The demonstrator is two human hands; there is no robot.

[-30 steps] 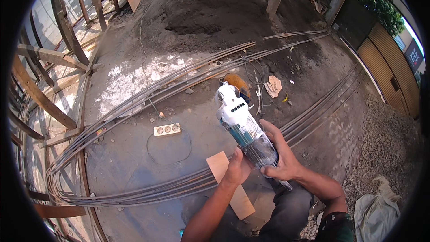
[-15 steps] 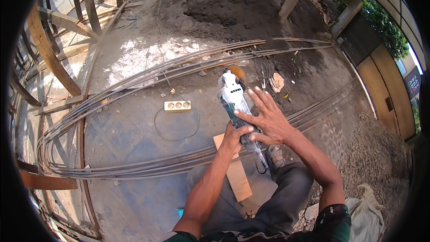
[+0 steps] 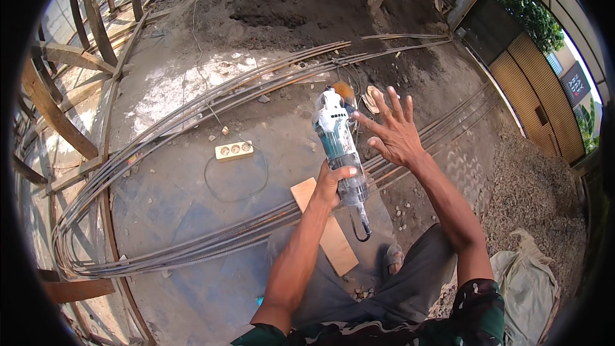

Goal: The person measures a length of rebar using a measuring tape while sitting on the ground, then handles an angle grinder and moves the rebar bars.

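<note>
An angle grinder [image 3: 334, 134] with a white head, teal body and dusty rear grip is held up in front of me, its brownish disc [image 3: 344, 95] at the far end. My left hand [image 3: 331, 182] is wrapped round the rear of its body, thumb across the top. My right hand [image 3: 397, 129] has its fingers spread, just right of the grinder's head; whether the forefinger touches the tool I cannot tell. A short cord hangs from the grinder's tail. Below lies a wooden board [image 3: 334, 243] between my legs.
Long bent steel bars [image 3: 192, 243] loop across the ground, passing near the board. A white socket strip [image 3: 234, 150] with a cord lies left of the grinder. Wooden posts [image 3: 57, 109] stand at left, gravel [image 3: 525, 198] and a pale sack [image 3: 522, 282] at right.
My right hand has lifted off the grinder's body and moved right and up, fingers spreading wider. The left hand keeps its hold. The whole view has shifted a little.
</note>
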